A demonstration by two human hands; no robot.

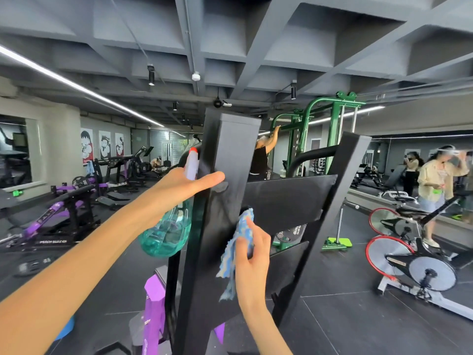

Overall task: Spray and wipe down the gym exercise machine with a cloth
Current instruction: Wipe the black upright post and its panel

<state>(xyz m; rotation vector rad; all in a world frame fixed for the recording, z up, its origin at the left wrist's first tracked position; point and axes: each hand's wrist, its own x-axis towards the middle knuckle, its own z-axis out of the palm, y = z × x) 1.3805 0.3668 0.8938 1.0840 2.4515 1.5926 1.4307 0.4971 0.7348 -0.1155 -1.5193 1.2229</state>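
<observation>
A black exercise machine frame (230, 155) with two tall uprights and a cross panel fills the middle of the view. My left hand (179, 188) grips a teal spray bottle (166, 234) with a white and red nozzle beside the left upright, its thumb stretched across that upright's front face. My right hand (252, 254) holds a blue and white cloth (236, 244) bunched against the same upright, lower down, with the cloth's tail hanging loose.
Purple and black machines (58, 216) stand at left. A green rack (322, 129) rises behind, with a person reaching up at it. Red-rimmed spin bikes (399, 254) stand at right, a green mop (337, 243) beside them. People stand at the far right by the mirror.
</observation>
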